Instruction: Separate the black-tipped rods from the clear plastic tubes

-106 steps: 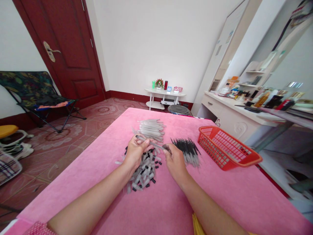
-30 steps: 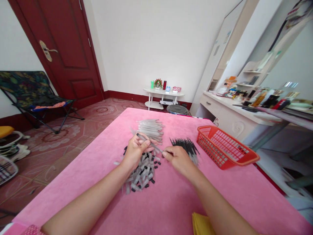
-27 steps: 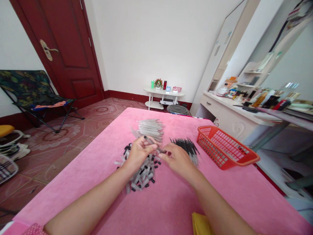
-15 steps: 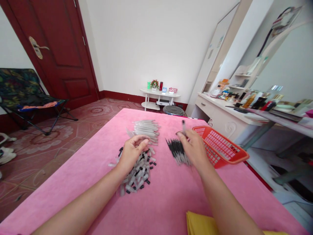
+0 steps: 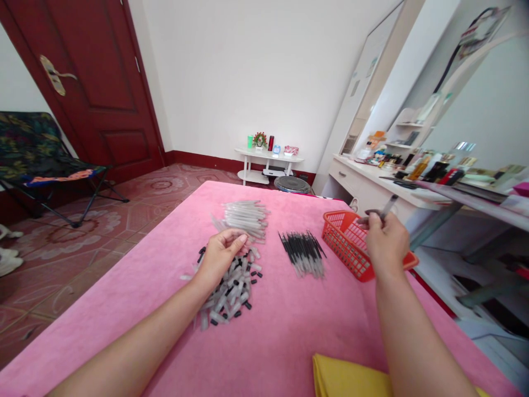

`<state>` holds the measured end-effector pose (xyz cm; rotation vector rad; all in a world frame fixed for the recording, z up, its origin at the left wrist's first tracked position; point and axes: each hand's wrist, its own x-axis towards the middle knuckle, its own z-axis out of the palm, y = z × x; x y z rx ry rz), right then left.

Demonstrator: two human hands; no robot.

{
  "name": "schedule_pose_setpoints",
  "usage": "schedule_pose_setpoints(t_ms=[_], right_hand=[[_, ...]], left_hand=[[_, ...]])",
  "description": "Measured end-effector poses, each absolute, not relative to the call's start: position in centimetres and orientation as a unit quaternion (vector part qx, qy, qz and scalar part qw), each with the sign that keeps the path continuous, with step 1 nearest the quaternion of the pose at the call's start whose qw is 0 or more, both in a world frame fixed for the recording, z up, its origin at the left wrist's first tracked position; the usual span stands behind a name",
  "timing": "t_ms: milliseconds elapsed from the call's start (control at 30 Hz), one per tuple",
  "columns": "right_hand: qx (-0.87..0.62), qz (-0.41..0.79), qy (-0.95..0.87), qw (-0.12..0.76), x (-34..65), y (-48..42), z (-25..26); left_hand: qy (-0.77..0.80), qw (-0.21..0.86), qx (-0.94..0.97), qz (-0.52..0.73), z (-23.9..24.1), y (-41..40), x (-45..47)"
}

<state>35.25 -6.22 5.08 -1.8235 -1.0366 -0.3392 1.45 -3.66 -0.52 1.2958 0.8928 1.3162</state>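
Observation:
My right hand point(image 5: 385, 238) is over the red plastic basket point(image 5: 347, 248), its fingers closed on a pen point(image 5: 389, 205) whose dark end sticks up. My left hand point(image 5: 223, 251) hovers at the top of the pile of clear pen caps with black ends point(image 5: 231, 298). Its thumb and fingers are curled together; whatever may be between them is hidden. Just beyond it lies a stack of clear pen barrels point(image 5: 244, 214). A row of black-tipped pen refills point(image 5: 303, 253) rests between the caps and the basket.
A pink cloth point(image 5: 273, 353) covers the table. Folded yellow cloth point(image 5: 347, 377) lies at the near edge. On the right stands a dresser point(image 5: 363, 184) crowded with bottles. A folding chair point(image 5: 53, 160) is at the left, by the red door point(image 5: 99, 71).
My right hand has moved right, from above the refills to over the basket, with the pen in it. My left hand has stayed nearly in place.

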Motion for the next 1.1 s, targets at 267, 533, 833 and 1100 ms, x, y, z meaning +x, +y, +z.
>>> schedule_pose_setpoints(t_ms=[267, 533, 833, 1100], right_hand=[[-0.853, -0.13, -0.437, 0.252, 36.7, -6.3, 4.4], [-0.656, 0.004, -0.682, 0.324, 28.0, -5.1, 2.7], [-0.471, 0.089, -0.838, 0.261, 19.1, -6.9, -1.4], [-0.491, 0.08, -0.825, 0.267, 18.9, -6.1, -2.8]], left_hand=[[0.377, 0.512, 0.543, 0.548, -0.8, -3.4, 1.4], [0.391, 0.507, 0.529, 0.557, -0.9, -3.1, 1.0], [0.4, 0.513, 0.496, 0.576, -1.5, -2.5, 0.6], [0.411, 0.492, 0.476, 0.602, -2.1, -1.3, -0.3]])
